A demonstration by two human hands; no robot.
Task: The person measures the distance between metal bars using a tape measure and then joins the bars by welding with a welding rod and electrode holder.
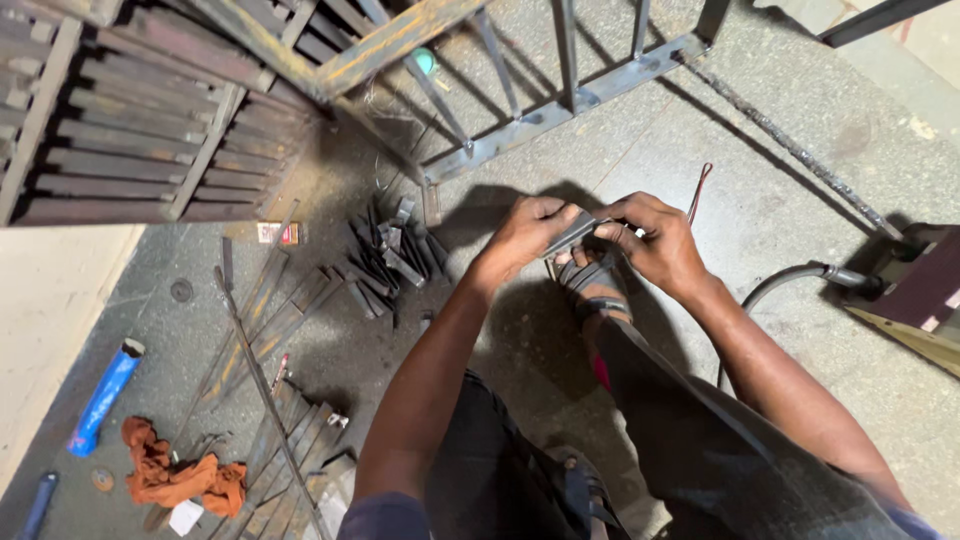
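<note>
My left hand and my right hand meet in front of me, both gripping a short flat metal piece between their fingers. The piece is grey and angled, partly hidden by my fingers. Below my hands my foot in a strapped sandal rests on the concrete floor. A pile of short cut metal pieces lies to the left of my left hand.
A welded steel frame stands ahead. Stacked metal slats fill the upper left. Long flat bars lie on the floor, with an orange rag and a blue tube. A black cable runs to a machine at right.
</note>
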